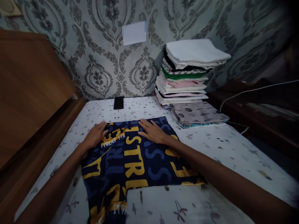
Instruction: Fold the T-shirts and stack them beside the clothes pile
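Note:
A pair of navy shorts [137, 158] printed with yellow and blue letters lies spread on the patterned white sheet, one leg toward me and the other out to the right. My left hand [96, 134] rests flat on the upper left corner of the cloth. Fingers outstretched, my right hand [153, 130] presses on the upper edge, right of the middle. Neither hand grasps anything. My right forearm covers part of the right leg of the shorts.
Folded clothes [184, 81] form a tall stack at the back right, with a lower grey folded piece [198, 112] before it. A black phone [118, 103] lies near the wall. Wooden furniture [30, 93] borders the left side; a white cable [252, 90] hangs at right.

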`<move>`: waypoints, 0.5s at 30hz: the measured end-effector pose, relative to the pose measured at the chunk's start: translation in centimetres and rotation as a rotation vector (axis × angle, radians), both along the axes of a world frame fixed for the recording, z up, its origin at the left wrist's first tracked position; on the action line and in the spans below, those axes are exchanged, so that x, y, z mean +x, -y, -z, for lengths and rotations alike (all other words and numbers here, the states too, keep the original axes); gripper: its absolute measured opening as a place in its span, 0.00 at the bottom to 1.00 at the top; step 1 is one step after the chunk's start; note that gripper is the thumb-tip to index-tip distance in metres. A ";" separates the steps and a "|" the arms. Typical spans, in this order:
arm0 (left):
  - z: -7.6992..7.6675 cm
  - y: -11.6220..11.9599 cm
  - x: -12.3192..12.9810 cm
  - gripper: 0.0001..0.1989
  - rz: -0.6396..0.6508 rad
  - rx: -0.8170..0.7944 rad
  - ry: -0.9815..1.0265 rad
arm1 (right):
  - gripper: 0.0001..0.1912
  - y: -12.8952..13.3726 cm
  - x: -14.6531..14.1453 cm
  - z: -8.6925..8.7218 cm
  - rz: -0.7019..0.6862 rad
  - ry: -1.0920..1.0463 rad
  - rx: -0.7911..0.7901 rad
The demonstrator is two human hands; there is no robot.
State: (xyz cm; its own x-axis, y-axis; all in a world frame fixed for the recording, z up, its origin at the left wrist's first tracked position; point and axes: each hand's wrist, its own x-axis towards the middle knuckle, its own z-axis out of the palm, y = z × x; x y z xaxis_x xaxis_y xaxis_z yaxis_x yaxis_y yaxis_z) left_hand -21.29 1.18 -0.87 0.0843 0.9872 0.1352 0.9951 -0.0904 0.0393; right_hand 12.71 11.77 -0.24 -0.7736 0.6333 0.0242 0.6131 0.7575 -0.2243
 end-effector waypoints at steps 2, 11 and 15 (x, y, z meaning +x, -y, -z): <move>0.6 0.4 -0.8 0.32 -0.025 -0.053 -0.010 | 0.42 -0.3 0.4 0.2 0.017 0.009 0.000; 1.6 0.7 -1.9 0.37 -0.084 -0.055 -0.055 | 0.50 -3.4 5.8 0.4 0.300 0.119 0.031; 1.0 0.7 -1.3 0.39 -0.128 -0.121 -0.058 | 0.48 -4.6 7.3 1.1 0.320 0.099 0.031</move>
State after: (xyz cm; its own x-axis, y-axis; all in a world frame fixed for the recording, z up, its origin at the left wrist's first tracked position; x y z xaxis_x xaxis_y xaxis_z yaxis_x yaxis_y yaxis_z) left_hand -22.56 0.44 -1.83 -0.0388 0.9992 0.0133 0.9991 0.0390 -0.0155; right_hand 19.96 16.36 -1.33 -0.5348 0.8448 -0.0183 0.8389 0.5282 -0.1318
